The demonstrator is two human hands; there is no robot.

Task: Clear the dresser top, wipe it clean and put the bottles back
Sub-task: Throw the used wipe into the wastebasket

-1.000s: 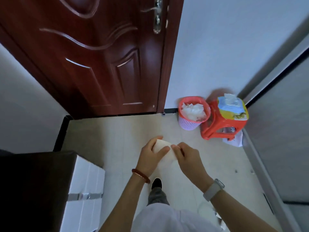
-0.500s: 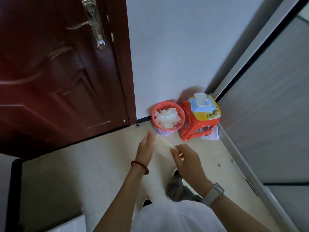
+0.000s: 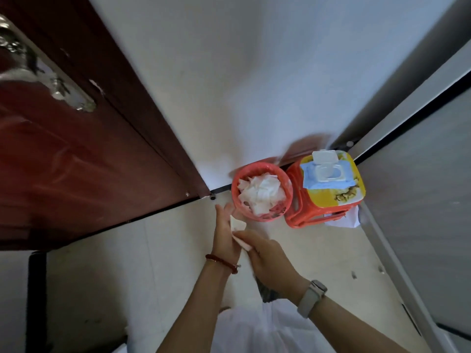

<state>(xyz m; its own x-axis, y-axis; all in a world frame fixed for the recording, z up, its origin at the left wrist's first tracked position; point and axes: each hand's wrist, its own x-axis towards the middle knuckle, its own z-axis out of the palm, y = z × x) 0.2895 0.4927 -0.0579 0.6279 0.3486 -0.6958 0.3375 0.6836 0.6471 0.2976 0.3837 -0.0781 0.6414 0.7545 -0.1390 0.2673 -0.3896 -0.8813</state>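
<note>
- A person stands over a tiled floor corner, both hands held just short of a small red wastebasket (image 3: pixel 262 193) already heaped with crumpled white wipes.
- The left hand (image 3: pixel 226 234) is flat, fingers straight, with a used white wipe (image 3: pixel 238 226) lying against its palm.
- The right hand (image 3: pixel 267 253) pinches the wipe's lower edge.
- The wipe looks thin, limp and very light; it probably needs only a fingertip pinch at a corner to drop it in.
- A wipe pack (image 3: pixel 328 174) sits on a red stool (image 3: pixel 303 215) beside the basket.

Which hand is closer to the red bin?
Left. The left hand, fingers straight, reaches almost to the bin's near rim. The right hand, pinching the wipe, sits further back toward the person.
</note>
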